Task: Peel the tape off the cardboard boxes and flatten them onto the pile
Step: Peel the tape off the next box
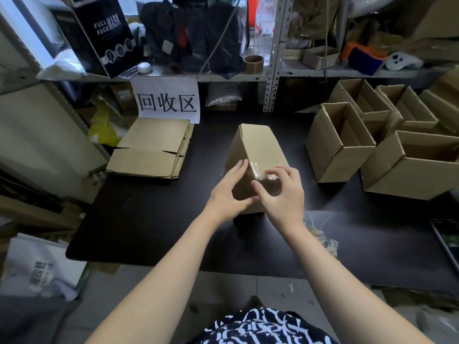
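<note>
A closed cardboard box stands tilted on the middle of the black table, its near end raised toward me. Clear tape shines across its near top edge. My left hand rests against the box's left side with straight fingers and the thumb under the near face. My right hand sits at the box's near right corner, fingers curled over the tape and thumb on the near face. A pile of flattened boxes lies at the back left of the table.
Several open cardboard boxes stand at the right of the table. A white paper sign hangs from the metal shelf behind. Crumpled clear tape lies by my right forearm. Bags and clutter fill the floor at left.
</note>
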Available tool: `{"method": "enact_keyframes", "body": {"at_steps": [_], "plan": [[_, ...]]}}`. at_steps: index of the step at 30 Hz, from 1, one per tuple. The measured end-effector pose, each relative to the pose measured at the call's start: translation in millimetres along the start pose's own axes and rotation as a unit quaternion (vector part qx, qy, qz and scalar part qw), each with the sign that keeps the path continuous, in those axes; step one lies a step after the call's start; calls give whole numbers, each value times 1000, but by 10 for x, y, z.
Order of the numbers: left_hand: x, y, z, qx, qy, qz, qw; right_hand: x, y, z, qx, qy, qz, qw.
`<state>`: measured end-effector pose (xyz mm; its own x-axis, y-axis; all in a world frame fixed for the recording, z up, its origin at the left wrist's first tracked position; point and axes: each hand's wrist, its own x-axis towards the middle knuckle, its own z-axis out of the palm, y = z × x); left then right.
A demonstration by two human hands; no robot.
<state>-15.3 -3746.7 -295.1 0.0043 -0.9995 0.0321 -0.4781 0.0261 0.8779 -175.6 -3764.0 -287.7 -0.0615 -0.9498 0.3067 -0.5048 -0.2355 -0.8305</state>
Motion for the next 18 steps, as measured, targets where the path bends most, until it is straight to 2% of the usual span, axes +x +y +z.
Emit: {"method": "enact_keyframes", "body": {"at_steps": [3,7,14,18], "plan": [[67,-21,122,-29,-13,-5,999,81,-103,61,8,33,44,998],[109,14,220,-35,-14,1,999,178,-194,100,14,28,73,997],[109,-110,221,47,36,39,997,235,-178,73,124,-2,150,981],[122,-174,180,57,78,73,993,235,-216,97,180,-20,170,969]]}}
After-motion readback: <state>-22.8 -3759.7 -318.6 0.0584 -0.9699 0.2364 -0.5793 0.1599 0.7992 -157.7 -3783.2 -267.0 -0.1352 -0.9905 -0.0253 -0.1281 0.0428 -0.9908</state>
